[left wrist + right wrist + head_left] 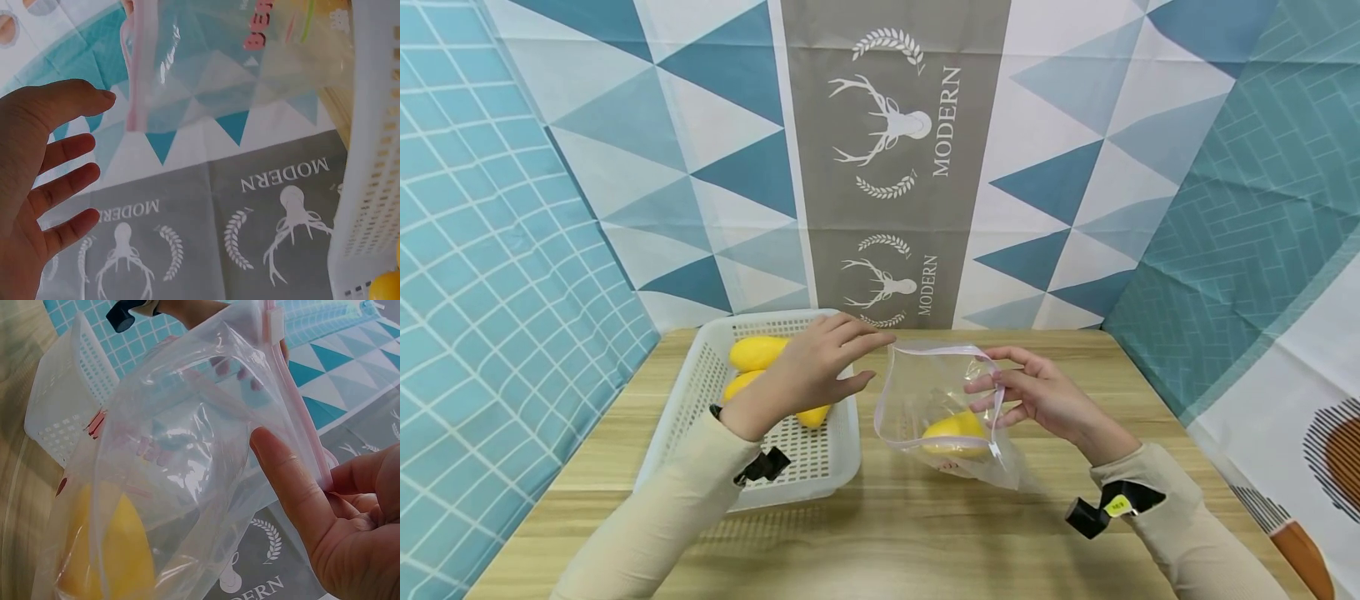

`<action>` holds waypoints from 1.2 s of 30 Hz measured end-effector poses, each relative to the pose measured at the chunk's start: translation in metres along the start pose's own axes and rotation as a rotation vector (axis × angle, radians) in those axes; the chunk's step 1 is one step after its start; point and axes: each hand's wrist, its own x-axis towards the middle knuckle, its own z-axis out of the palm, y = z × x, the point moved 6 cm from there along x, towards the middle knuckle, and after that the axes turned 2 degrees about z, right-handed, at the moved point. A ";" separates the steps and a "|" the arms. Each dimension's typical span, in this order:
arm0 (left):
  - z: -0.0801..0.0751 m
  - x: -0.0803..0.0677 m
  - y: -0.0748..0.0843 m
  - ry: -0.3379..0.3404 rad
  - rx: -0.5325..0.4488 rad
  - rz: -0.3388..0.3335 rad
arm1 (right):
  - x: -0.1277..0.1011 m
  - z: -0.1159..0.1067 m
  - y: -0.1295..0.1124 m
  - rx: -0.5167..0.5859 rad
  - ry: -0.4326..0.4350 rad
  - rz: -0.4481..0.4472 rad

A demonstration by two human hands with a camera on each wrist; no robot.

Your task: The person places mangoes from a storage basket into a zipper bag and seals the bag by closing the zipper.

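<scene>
My right hand [1037, 396] holds a clear zip bag [917, 385] by its right edge, fingers at the pink zip strip [306, 434]. The bag's mouth is spread wide. Inside, low down, lies a yellow mango [955, 427], seen through the plastic in the right wrist view as well. My left hand [820, 362] hovers over the right side of a white basket [847, 454], its fingertips close to the bag's left rim. In the left wrist view its fingers are spread and hold nothing, apart from the bag. Several yellow mangoes [758, 353] lie in the basket, partly hidden by this hand.
A wooden table [880, 542] carries the basket on the left and the bag right of centre. Behind it hangs a patterned cloth [887, 200] with deer heads and triangles. Blue tiled cloth [497, 250] lines the left side, and another cloth [1262, 275] the right.
</scene>
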 end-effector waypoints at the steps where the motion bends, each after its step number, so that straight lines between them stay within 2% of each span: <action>1: 0.000 -0.002 -0.002 0.001 -0.001 -0.007 | 0.000 0.000 0.000 0.000 -0.001 0.000; 5: 0.001 -0.015 -0.013 -0.024 -0.023 -0.058 | 0.000 0.000 0.001 0.001 -0.003 0.001; 11: 0.002 -0.030 -0.028 -0.092 -0.065 -0.171 | 0.000 -0.001 0.003 0.009 -0.008 -0.006; 22: 0.006 -0.054 -0.053 -0.215 -0.074 -0.370 | 0.001 -0.002 0.002 0.004 -0.009 -0.014; 36: 0.014 -0.091 -0.079 -0.267 -0.064 -0.499 | 0.001 -0.003 0.003 0.013 -0.023 -0.019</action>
